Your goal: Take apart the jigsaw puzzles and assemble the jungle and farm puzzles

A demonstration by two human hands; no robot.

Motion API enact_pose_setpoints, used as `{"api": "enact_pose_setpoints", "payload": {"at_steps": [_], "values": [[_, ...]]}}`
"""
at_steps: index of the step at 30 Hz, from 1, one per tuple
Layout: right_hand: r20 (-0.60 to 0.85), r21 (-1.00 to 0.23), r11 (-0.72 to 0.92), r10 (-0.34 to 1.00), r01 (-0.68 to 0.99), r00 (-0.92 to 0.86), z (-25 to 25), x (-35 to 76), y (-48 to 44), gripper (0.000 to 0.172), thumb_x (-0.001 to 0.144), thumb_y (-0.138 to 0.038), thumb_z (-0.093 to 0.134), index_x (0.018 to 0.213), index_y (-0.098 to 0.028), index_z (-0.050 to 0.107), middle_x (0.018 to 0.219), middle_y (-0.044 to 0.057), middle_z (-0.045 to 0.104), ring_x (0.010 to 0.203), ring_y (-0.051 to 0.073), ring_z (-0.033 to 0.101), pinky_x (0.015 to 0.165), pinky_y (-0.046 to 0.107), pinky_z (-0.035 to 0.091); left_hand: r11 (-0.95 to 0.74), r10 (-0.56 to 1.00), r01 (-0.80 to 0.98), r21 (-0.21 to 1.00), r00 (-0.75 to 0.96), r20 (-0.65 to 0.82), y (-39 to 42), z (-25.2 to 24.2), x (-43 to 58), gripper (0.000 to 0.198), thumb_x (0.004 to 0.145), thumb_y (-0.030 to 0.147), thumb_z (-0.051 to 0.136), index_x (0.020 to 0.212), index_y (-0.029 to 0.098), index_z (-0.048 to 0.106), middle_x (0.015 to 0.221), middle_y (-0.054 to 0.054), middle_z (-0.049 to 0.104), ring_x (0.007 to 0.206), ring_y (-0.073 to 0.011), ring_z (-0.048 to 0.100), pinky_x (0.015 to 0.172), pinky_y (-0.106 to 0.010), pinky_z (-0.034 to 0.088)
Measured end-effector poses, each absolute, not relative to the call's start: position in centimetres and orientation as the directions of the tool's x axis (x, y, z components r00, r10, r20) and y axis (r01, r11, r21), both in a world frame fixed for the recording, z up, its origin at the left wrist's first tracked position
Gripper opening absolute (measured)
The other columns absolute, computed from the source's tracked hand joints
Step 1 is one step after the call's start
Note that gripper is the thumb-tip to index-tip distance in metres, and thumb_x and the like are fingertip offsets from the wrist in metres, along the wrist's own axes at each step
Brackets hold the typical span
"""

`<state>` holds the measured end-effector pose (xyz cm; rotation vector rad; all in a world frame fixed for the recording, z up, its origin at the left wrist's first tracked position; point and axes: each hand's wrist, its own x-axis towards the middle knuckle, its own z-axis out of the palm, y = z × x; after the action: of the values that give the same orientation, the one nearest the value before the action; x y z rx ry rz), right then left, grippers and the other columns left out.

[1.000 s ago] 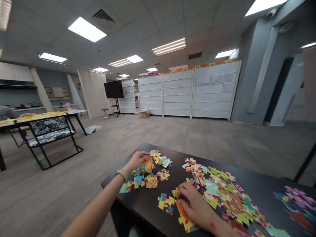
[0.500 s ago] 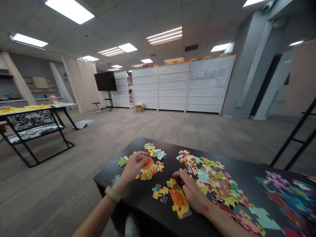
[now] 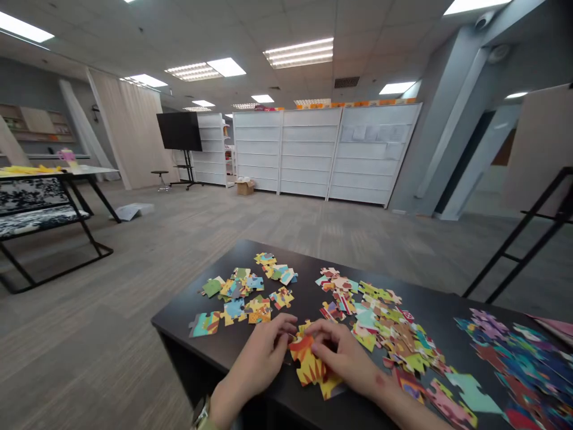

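An orange and yellow puzzle piece (image 3: 308, 365) lies between my hands near the table's front edge, overlapping another yellow piece (image 3: 330, 385). My right hand (image 3: 347, 356) has thumb and fingers closed on its right upper side. At its left edge, my left hand (image 3: 264, 352) is curled, thumb and fingertips at the piece; the exact contact is partly hidden. Just behind the left hand are an orange-yellow puzzle piece (image 3: 259, 310) and a light blue and yellow one (image 3: 234, 310). To the right of my right hand spreads a heap of mixed puzzle pieces (image 3: 398, 331).
The black table (image 3: 188, 304) carries more pieces: a teal and orange one (image 3: 206, 324) at left, joined ones (image 3: 280, 273) at the back, and a blue-purple pile (image 3: 523, 364) at far right. A black metal frame (image 3: 523, 257) stands beyond the table's right side.
My left hand has come right and toward me, bringing the orange and yellow piece over the lion-patterned piece. My right hand has shifted slightly left onto it. The view has turned slightly right.
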<state>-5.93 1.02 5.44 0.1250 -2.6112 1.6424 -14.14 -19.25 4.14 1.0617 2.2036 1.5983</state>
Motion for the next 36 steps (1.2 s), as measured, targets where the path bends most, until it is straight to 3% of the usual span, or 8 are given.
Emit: {"api": "enact_pose_setpoints", "payload": {"at_steps": [7, 10, 12, 15, 17, 21, 28, 36], "values": [[0.056, -0.927, 0.369, -0.046, -0.069, -0.997, 5.5, -5.7, 1.3, 0.023, 0.085, -0.037, 0.065, 0.098, -0.018, 0.061, 0.064, -0.004, 0.062, 0.057, 0.013, 0.055, 0.061, 0.026, 0.043, 0.331, 0.582, 0.574, 0.749, -0.749, 0.316, -21.5, 5.1, -14.2, 0.026, 0.088, 0.029, 0.063, 0.114, 0.026, 0.066, 0.120, -0.008, 0.067, 0.118, -0.0313, 0.057, 0.106, -0.046, 0.040], [0.045, -0.920, 0.386, -0.065, -0.066, -0.997, 5.5, -5.5, 1.0, 0.025, 0.085, -0.040, 0.064, 0.098, -0.018, 0.060, 0.062, -0.004, 0.062, 0.056, 0.013, 0.056, 0.058, 0.026, 0.044, 0.286, 0.685, 0.633, 0.720, -0.660, 0.308, -20.6, 5.2, -12.2, 0.068, 0.069, 0.030, 0.083, 0.131, 0.030, 0.056, 0.137, -0.007, 0.057, 0.125, -0.0307, 0.053, 0.109, -0.040, 0.041], [0.083, -0.872, 0.477, -0.084, -0.113, -0.993, 5.8, -5.3, 1.3, 0.022, 0.088, -0.038, 0.061, 0.101, -0.019, 0.061, 0.065, -0.003, 0.064, 0.058, 0.015, 0.059, 0.060, 0.027, 0.047, 0.277, 0.736, 0.642, 0.715, -0.620, 0.272, -20.0, 4.9, -11.0, 0.077, 0.065, 0.024, 0.084, 0.135, 0.032, 0.053, 0.136, -0.005, 0.057, 0.120, -0.0279, 0.057, 0.103, -0.036, 0.046], [0.252, -0.690, 0.669, -0.137, -0.277, -0.958, 6.6, -5.1, 2.2, 0.019, 0.092, -0.028, 0.052, 0.106, -0.020, 0.062, 0.085, 0.004, 0.070, 0.079, 0.020, 0.064, 0.078, 0.034, 0.052, 0.344, 0.741, 0.661, 0.667, -0.627, 0.239, -19.8, 4.4, -10.1, 0.065, 0.066, 0.025, 0.082, 0.126, 0.029, 0.058, 0.120, -0.005, 0.063, 0.108, -0.0277, 0.061, 0.097, -0.038, 0.049], [0.331, -0.569, 0.731, -0.215, -0.376, -0.919, 7.2, -4.9, 2.8, 0.022, 0.089, -0.021, 0.050, 0.107, -0.020, 0.063, 0.099, 0.009, 0.070, 0.095, 0.024, 0.063, 0.094, 0.042, 0.048, 0.385, 0.742, 0.689, 0.614, -0.627, 0.239, -20.0, 4.3, -10.2, 0.058, 0.063, 0.032, 0.085, 0.116, 0.028, 0.062, 0.112, -0.007, 0.064, 0.106, -0.0310, 0.059, 0.103, -0.046, 0.045], [0.268, -0.478, 0.757, -0.357, -0.445, -0.895, 7.8, -4.6, 3.4, 0.042, 0.075, -0.018, 0.062, 0.116, -0.021, 0.067, 0.131, 0.013, 0.063, 0.125, 0.031, 0.053, 0.112, 0.052, 0.034, 0.394, 0.763, 0.719, 0.572, -0.603, 0.233, -20.2, 4.5, -10.6, 0.050, 0.061, 0.037, 0.086, 0.105, 0.027, 0.066, 0.117, -0.009, 0.062, 0.110, -0.0337, 0.057, 0.114, -0.053, 0.032], [0.161, -0.474, 0.800, -0.332, -0.368, -0.929, 7.5, -4.7, 3.2, 0.047, 0.075, -0.027, 0.072, 0.122, -0.028, 0.070, 0.139, 0.011, 0.060, 0.129, 0.033, 0.050, 0.113, 0.058, 0.030, 0.391, 0.820, 0.720, 0.573, -0.555, 0.137, -20.2, 6.0, -10.5, 0.043, 0.064, 0.028, 0.079, 0.105, 0.033, 0.068, 0.120, -0.005, 0.065, 0.113, -0.0324, 0.056, 0.113, -0.050, 0.032], [0.141, -0.450, 0.852, -0.228, -0.267, -0.963, 7.1, -5.0, 2.4, 0.044, 0.081, -0.040, 0.073, 0.125, -0.030, 0.069, 0.140, 0.013, 0.059, 0.131, 0.035, 0.049, 0.113, 0.061, 0.027, 0.361, 0.815, 0.742, 0.565, -0.546, 0.196, -20.0, 6.8, -11.7, 0.031, 0.069, 0.021, 0.069, 0.099, 0.030, 0.068, 0.119, -0.005, 0.065, 0.112, -0.0307, 0.053, 0.103, -0.045, 0.038]]}}
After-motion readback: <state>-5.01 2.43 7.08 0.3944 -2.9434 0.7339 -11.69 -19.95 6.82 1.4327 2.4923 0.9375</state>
